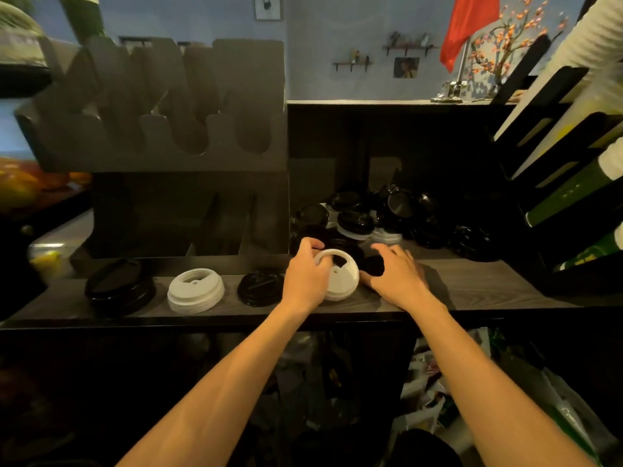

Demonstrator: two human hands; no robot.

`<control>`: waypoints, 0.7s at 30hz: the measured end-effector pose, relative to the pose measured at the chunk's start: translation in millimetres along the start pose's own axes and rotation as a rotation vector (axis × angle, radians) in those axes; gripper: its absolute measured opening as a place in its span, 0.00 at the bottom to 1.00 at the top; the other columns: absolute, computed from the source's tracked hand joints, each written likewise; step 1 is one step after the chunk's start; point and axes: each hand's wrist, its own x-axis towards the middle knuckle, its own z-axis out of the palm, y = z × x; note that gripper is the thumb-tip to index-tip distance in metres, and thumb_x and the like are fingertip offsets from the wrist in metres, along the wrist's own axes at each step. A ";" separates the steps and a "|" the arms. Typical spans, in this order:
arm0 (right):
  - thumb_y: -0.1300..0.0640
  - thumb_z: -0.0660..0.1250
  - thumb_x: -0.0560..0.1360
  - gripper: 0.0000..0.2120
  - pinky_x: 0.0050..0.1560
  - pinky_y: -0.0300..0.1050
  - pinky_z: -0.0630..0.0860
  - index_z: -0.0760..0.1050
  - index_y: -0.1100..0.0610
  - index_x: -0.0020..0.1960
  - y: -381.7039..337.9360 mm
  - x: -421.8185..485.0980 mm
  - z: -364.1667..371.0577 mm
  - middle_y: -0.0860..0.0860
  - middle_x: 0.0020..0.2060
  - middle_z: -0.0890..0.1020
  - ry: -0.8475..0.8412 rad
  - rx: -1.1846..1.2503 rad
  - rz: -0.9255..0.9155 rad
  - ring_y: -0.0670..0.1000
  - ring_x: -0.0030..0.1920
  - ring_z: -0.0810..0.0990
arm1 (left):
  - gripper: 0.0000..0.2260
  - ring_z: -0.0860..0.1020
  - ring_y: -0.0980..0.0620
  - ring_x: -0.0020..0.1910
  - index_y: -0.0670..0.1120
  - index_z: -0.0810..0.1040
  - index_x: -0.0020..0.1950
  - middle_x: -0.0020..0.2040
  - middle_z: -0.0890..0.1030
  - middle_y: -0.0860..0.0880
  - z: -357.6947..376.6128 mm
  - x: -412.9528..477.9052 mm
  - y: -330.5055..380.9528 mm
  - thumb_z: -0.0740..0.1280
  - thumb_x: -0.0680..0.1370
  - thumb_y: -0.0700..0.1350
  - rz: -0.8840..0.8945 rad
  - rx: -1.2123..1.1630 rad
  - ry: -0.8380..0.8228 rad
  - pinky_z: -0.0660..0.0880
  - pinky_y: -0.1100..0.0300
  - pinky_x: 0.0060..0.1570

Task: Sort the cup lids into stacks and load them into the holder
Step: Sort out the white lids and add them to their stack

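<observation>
Head view: my left hand [305,278] grips a round white plastic lid [340,281], right hand [396,276] spread open; three lid stacks [195,290] begun left, far mixed lid pile [387,217] unsorted, grey slotted holder [188,129] seemingly unloaded.

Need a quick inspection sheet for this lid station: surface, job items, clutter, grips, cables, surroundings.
Surface: dark wood-grain counter.
Job's things: left black stack, white stack, right black stack in a row; loose lid pile behind; grey holder, no lids seen in slots.
Clutter: cup rack at right; bags under the counter.
Grips: left hand holds white lid; right hand over black lid, grip unclear.
Cables: nothing seen.
Surroundings: blue wall, red flag, wall shelves.
</observation>
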 end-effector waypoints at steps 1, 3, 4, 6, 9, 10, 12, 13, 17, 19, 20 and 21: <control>0.40 0.71 0.74 0.36 0.70 0.53 0.67 0.61 0.46 0.78 1.7 -2.1 -2.1 0.50 0.76 0.63 -0.034 0.120 -0.067 0.55 0.75 0.63 | 0.07 0.78 0.56 0.47 0.51 0.73 0.61 0.51 0.79 0.54 -0.6 -1.3 -1.8 0.64 0.83 0.48 0.011 0.062 -0.015 0.69 0.67 0.37; 0.43 0.74 0.73 0.39 0.74 0.54 0.63 0.60 0.43 0.79 5.6 -4.7 -5.9 0.48 0.79 0.57 -0.050 0.253 -0.101 0.55 0.78 0.58 | 0.06 0.78 0.56 0.45 0.51 0.75 0.59 0.48 0.79 0.55 -0.9 -4.0 -3.4 0.65 0.83 0.48 0.020 0.142 -0.020 0.69 0.66 0.36; 0.41 0.74 0.72 0.41 0.76 0.56 0.60 0.58 0.43 0.79 7.0 -5.4 -7.2 0.48 0.79 0.54 -0.039 0.226 -0.073 0.55 0.79 0.55 | 0.08 0.78 0.57 0.45 0.50 0.77 0.60 0.49 0.80 0.55 -1.3 -4.8 -2.8 0.65 0.83 0.49 0.011 0.177 -0.008 0.69 0.66 0.37; 0.32 0.71 0.70 0.45 0.77 0.60 0.57 0.55 0.43 0.80 7.3 -5.8 -6.2 0.49 0.78 0.55 -0.026 0.057 0.014 0.57 0.79 0.53 | 0.13 0.77 0.57 0.49 0.49 0.78 0.65 0.55 0.82 0.53 -2.9 -4.9 -2.2 0.66 0.83 0.51 0.001 0.241 0.038 0.71 0.66 0.42; 0.30 0.70 0.70 0.45 0.75 0.58 0.62 0.57 0.45 0.79 5.2 -8.0 -4.2 0.52 0.76 0.63 -0.031 -0.008 0.036 0.57 0.76 0.59 | 0.17 0.78 0.54 0.60 0.49 0.78 0.69 0.62 0.81 0.52 -3.7 -7.5 -1.8 0.64 0.83 0.56 0.073 0.313 0.097 0.69 0.62 0.52; 0.33 0.72 0.70 0.44 0.73 0.56 0.65 0.59 0.45 0.79 6.0 -7.8 -4.7 0.52 0.75 0.64 -0.032 0.082 0.015 0.56 0.76 0.61 | 0.19 0.78 0.55 0.60 0.50 0.78 0.68 0.62 0.81 0.53 -4.0 -9.2 -0.7 0.62 0.83 0.58 0.110 0.347 0.107 0.68 0.62 0.52; 0.40 0.76 0.70 0.42 0.68 0.51 0.69 0.60 0.45 0.78 7.7 -9.4 -7.7 0.49 0.74 0.63 -0.040 0.286 -0.012 0.54 0.74 0.64 | 0.24 0.78 0.55 0.59 0.51 0.79 0.67 0.62 0.80 0.54 -5.2 -13.1 0.4 0.60 0.81 0.66 0.150 0.400 0.078 0.68 0.60 0.50; 0.42 0.77 0.70 0.43 0.67 0.50 0.70 0.60 0.44 0.78 8.1 -10.1 -9.0 0.48 0.75 0.62 -0.042 0.337 -0.014 0.54 0.75 0.64 | 0.28 0.77 0.54 0.59 0.52 0.77 0.69 0.64 0.78 0.54 -6.2 -15.5 0.1 0.60 0.79 0.70 0.149 0.425 0.032 0.69 0.58 0.50; 0.28 0.72 0.66 0.50 0.75 0.60 0.59 0.55 0.46 0.80 6.3 -11.1 -5.0 0.52 0.78 0.60 -0.019 0.031 0.066 0.59 0.78 0.56 | 0.44 0.73 0.49 0.69 0.52 0.65 0.78 0.72 0.71 0.52 -8.3 -23.2 -7.6 0.70 0.69 0.74 0.145 0.586 -0.152 0.72 0.49 0.65; 0.27 0.71 0.67 0.49 0.74 0.59 0.60 0.57 0.47 0.79 6.4 -12.3 -3.7 0.53 0.77 0.64 0.023 -0.001 0.075 0.58 0.77 0.59 | 0.45 0.72 0.48 0.69 0.52 0.61 0.79 0.72 0.70 0.51 -7.9 -24.1 -12.6 0.75 0.69 0.67 0.149 0.559 -0.150 0.72 0.50 0.65; 0.30 0.72 0.67 0.48 0.73 0.57 0.62 0.58 0.47 0.79 7.3 -12.4 -3.9 0.53 0.75 0.66 0.029 0.055 0.051 0.57 0.76 0.62 | 0.44 0.73 0.48 0.67 0.51 0.61 0.78 0.72 0.69 0.51 -8.0 -24.0 -14.5 0.77 0.69 0.64 0.147 0.498 -0.138 0.73 0.52 0.63; 0.34 0.74 0.68 0.46 0.71 0.55 0.65 0.59 0.47 0.78 8.3 -12.9 -4.6 0.52 0.74 0.68 0.035 0.142 0.016 0.56 0.74 0.64 | 0.44 0.73 0.50 0.65 0.50 0.62 0.77 0.71 0.67 0.51 -8.0 -23.7 -15.2 0.78 0.69 0.62 0.138 0.423 -0.125 0.73 0.56 0.59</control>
